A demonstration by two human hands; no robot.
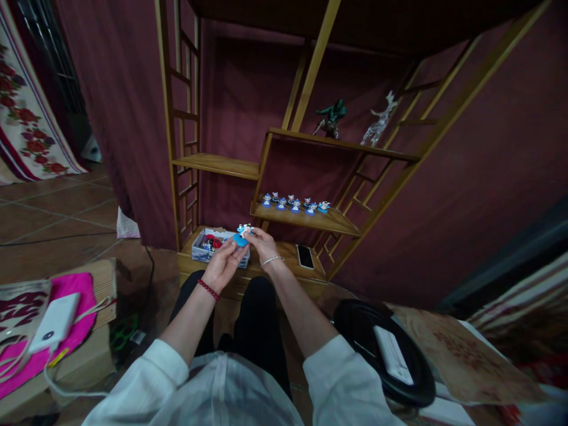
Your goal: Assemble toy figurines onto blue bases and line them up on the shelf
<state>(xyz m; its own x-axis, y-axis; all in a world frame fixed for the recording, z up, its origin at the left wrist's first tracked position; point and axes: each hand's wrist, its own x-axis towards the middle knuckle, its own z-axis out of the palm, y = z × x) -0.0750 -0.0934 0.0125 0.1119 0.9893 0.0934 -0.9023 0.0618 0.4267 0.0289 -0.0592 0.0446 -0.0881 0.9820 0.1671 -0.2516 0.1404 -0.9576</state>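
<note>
Between my two hands is a small figurine (242, 234) with a blue round base and a white-and-blue top. My left hand (222, 265) grips it by the base from the lower left. My right hand (261, 244) pinches it from the right. Just behind my left hand a patterned cardboard box (202, 254) holds red, black and blue pieces, partly hidden by my hands. On the middle shelf (328, 222) stand several similar figurines (296, 206) in two rows, the one at the right end on a bright blue base.
A phone (305, 257) lies on the bottom shelf to the right. The upper shelf bears a dark green figure (331, 120) and a clear figure (379, 120). At left, a white power bank (55, 322) rests on pink cloth; at right is a black round object (355, 319).
</note>
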